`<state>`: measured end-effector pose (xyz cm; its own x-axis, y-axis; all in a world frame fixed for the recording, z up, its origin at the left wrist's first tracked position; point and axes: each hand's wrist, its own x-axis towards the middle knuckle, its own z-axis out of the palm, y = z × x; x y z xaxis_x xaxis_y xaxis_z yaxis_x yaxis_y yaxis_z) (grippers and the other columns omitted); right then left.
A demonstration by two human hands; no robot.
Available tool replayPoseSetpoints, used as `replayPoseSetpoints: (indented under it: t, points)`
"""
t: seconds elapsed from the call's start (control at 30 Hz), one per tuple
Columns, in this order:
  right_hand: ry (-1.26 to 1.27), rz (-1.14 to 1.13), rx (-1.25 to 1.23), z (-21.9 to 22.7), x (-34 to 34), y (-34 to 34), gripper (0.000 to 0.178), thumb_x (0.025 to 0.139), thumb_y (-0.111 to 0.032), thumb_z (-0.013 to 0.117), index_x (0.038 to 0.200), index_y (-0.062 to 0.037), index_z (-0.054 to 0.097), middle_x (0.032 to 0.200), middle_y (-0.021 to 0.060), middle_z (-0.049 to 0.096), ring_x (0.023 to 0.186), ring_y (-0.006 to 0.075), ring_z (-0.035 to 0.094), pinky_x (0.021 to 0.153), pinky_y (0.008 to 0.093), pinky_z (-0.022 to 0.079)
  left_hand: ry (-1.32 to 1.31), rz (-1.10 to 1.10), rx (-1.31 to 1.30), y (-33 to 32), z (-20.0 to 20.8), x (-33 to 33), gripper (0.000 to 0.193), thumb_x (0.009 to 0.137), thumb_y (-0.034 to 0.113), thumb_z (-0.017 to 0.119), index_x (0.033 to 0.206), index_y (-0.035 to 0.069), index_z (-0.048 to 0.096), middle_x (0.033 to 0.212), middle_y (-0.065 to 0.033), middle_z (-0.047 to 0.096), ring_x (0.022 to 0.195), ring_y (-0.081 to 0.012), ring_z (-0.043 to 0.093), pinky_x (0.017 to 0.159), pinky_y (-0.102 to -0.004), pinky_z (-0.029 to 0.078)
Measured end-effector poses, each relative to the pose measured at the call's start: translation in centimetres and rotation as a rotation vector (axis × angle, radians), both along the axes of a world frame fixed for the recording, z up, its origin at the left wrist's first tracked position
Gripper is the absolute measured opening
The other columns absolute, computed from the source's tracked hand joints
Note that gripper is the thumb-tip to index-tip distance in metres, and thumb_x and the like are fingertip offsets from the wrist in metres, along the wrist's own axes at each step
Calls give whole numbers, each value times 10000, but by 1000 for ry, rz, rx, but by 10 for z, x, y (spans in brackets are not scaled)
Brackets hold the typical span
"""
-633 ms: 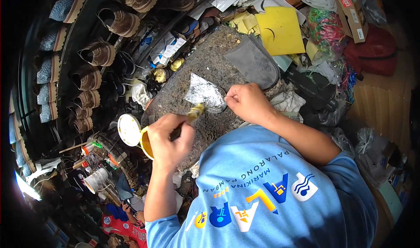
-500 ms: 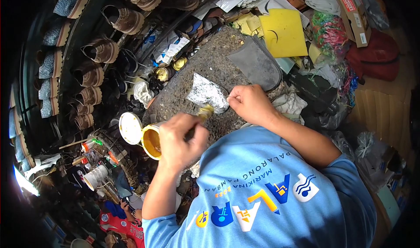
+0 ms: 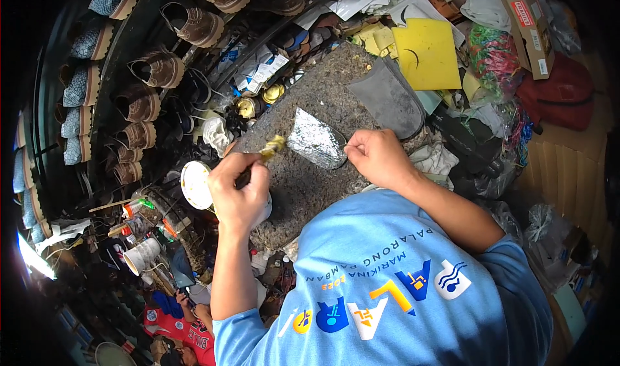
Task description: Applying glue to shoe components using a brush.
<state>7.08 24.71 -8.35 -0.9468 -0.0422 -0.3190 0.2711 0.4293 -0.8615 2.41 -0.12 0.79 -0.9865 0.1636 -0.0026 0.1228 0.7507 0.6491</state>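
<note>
Here, my left hand point(image 3: 237, 190) is closed around a brush point(image 3: 273, 147) near the shiny piece point(image 3: 315, 140); my right hand point(image 3: 381, 158) pinches this piece at its edge.

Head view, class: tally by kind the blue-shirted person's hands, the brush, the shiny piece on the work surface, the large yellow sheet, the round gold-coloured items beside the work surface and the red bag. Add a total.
Hands (left hand, right hand): 2
Brush: 1
Shiny piece: 1
Large yellow sheet: 1
Round gold-coloured items: 2
Red bag: 1
Total: 8
</note>
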Motion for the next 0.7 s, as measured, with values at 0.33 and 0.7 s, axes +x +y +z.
replayPoseSetpoints:
  t: [0.33,0.7]
  points:
    - [14,-9,6,2,0,0,145,892,-115,696,860,23,725,694,141,716,622,172,697,590,324,531,117,1,-27,-1,-9,3,103,826,14,642,861,-51,714,728,-112,680,655,-171,648,642,-290,501]
    - [30,-6,-28,3,-2,1,141,894,-108,698,862,28,719,664,111,704,568,128,641,535,311,483,105,-199,83,48,-18,18,74,781,10,653,807,-20,716,698,-152,672,619,-278,678,600,-343,525]
